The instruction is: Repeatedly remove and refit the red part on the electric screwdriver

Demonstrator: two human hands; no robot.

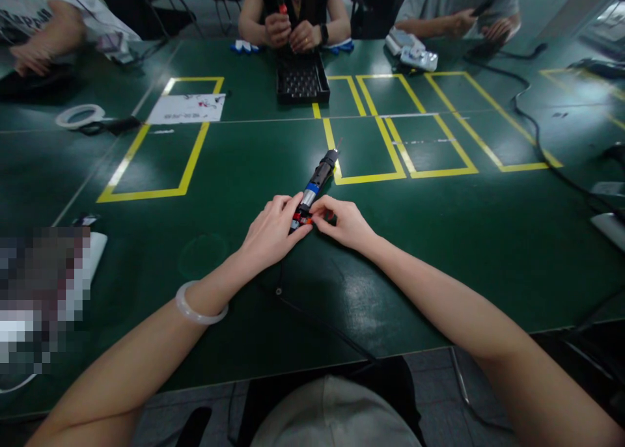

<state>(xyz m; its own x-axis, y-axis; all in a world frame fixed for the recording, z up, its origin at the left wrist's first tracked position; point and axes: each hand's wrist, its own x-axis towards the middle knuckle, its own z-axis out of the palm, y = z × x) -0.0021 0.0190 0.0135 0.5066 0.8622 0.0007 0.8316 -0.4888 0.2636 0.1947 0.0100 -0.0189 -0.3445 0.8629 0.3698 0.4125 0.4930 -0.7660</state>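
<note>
An electric screwdriver (pixel 319 177) lies slanted on the green table, its thin bit pointing away from me. Its casing looks opened, with a silver and blue motor section and red parts showing near the rear end. My left hand (pixel 274 231) is closed around that rear end, fingers over the top and thumb along the near side. Opposite it, my right hand (pixel 344 222) pinches with thumb and forefinger at a small orange-red piece (pixel 307 220) at the screwdriver's rear. The fingertips partly hide this piece, so its kind cannot be made out.
A black cable (pixel 332 330) runs from near my hands to the table's front edge. Beyond are yellow tape outlines (pixel 371 178), a white paper (pixel 188 108), a tape roll (pixel 79 116) and a black tray (pixel 303 95). Several people sit at the far side; one holds a red tool.
</note>
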